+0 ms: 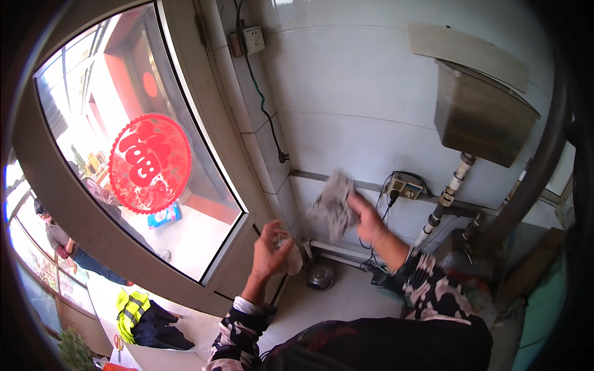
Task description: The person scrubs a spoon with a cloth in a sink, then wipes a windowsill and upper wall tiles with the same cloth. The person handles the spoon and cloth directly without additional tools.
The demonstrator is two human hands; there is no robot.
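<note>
My right hand (369, 218) grips a crumpled grey cloth (335, 204), which is slightly blurred in front of the tiled wall. Lower and to its left, my left hand (271, 250) is raised with its fingers curled around a pale, whitish crumpled thing (292, 257) that looks like a cloth or thin plastic. The two hands are apart. A glass-paned door (227, 259) with a round red paper-cut decoration (151, 163) on its pane stands left of my left hand. Below and between the hands, a round dark metal object (320, 277) rests on the floor.
A metal box (480, 111) hangs on the wall at the right, above a jointed pipe (448, 197). A socket unit (404, 186) with a plug and cables is mounted low. A yellow reflective vest (132, 313) lies at the lower left. People stand beyond the door.
</note>
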